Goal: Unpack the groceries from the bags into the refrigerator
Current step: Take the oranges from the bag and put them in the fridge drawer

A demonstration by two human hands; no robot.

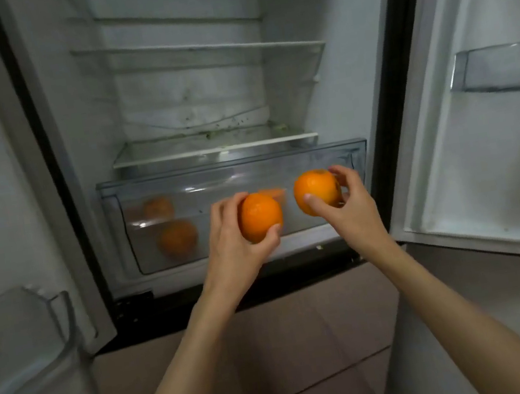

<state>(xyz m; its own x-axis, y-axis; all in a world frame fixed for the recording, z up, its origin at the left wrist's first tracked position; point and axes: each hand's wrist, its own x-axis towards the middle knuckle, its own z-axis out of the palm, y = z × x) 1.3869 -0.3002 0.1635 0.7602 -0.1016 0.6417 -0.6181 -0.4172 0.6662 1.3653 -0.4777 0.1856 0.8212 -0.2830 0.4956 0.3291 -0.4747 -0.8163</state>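
Partway through, I judge: my left hand (234, 234) and right hand (350, 203) each grip an orange (259, 215) (317, 191) before the drawer (230, 167), fruit already inside, shelves (214, 149) bare.

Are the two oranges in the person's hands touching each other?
Apart. The head view shows the orange in the left hand and the orange in the right hand with a plain strip of clear drawer between them.

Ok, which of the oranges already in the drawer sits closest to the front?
The lower orange on the drawer's left side. It shows biggest through the clear front; the one above it and the one behind the left hand lie further back.
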